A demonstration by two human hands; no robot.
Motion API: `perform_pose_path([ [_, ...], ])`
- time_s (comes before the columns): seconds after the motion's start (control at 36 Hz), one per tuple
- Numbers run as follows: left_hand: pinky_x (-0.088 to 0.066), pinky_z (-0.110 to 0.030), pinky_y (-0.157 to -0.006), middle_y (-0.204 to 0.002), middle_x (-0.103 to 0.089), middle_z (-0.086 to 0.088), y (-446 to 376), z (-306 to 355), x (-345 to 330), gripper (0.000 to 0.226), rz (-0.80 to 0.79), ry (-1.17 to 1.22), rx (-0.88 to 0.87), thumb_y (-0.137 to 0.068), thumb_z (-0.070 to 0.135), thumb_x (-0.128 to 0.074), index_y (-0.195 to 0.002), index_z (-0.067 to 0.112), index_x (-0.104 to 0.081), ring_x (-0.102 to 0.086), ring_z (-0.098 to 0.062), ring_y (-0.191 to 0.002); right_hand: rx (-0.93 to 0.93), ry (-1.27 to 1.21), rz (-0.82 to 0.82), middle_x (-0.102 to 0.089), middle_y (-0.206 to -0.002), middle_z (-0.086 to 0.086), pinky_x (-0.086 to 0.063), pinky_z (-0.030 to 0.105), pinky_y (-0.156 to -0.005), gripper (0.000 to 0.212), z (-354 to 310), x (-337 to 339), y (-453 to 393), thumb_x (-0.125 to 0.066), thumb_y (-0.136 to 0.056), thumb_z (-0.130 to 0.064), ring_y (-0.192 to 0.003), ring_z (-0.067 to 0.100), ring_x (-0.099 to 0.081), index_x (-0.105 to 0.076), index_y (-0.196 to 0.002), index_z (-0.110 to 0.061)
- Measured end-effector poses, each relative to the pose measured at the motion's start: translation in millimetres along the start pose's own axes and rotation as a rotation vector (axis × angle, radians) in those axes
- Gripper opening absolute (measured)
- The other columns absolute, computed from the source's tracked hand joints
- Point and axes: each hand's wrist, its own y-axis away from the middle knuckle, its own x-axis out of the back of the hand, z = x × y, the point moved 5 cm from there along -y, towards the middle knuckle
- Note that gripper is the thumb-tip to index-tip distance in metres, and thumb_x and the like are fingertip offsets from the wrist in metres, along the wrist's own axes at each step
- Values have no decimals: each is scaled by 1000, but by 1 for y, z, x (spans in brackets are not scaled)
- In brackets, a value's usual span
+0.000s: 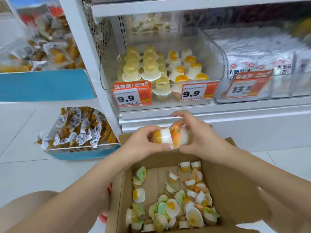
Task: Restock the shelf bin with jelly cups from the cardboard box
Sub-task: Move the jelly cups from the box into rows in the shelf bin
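Lying sideways, long axes level: two jelly cups (170,137), lids touching, pinched between both hands' (168,137) curled fingers.

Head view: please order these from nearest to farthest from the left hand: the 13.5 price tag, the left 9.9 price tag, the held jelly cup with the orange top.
1. The held jelly cup with the orange top, gripped in the left hand itself.
2. The left 9.9 price tag, on the shelf edge just above the hand.
3. The 13.5 price tag, far off to the right on the next bin.

Price tags on the shelf bin (168,91): left tag (132,95) "9.9"; middle tag (198,92) "9.9"; right tag (247,86) "13.5".
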Motion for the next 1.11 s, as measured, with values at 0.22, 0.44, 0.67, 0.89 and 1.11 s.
perform_pose_path([
  [0.22,-56,-42,-86,-110,-68,-16,-8,11,-12,63,-67,397,107,-57,21,-88,-113,6,-62,-68,-27,-100,22,11,-50,-55,-116,-16,-36,4,-79,77,0,13,-14,-87,-60,-33,-98,-14,-48,-45,-123,-30],
  [0.44,-56,-34,-86,-106,-70,-19,-9,12,-13,33,-55,655,199,-80,6,-67,-112,-1,-61,-68,-27,-99,-39,-323,-6,-62,-116,-16,-53,41,-87,74,11,0,-20,-84,-56,-47,-109,10,-58,-55,-124,-37],
  [0.67,-58,-28,-74,-111,-65,-22,-6,17,-8,69,-79,787,263,-68,14,-79,-127,-6,-50,-69,-21,-85,-45,-460,141,-64,-115,-10,-52,27,-89,60,1,0,-20,-83,-62,-28,-104,5,-60,-61,-118,-30],
  [0.89,-51,-40,-94,-101,-69,0,-11,25,5,47,-168,584,229,-68,41,-70,-106,15,-62,-67,-17,-99,-30,-434,204,-65,-109,-12,-46,12,-74,52,-9,15,-30,-83,-70,-20,-90,-3,-60,-63,-117,-26],
  [1.11,-46,-16,-73,-113,-59,6,-24,36,62,39,77,-223,95,-88,47,-58,-116,20,-58,-57,-10,-101,-59,-294,390,-62,-103,-14,-46,8,-65,47,-21,89,-76,-83,-68,-21,-78,-5,-58,-64,-111,-27],
])
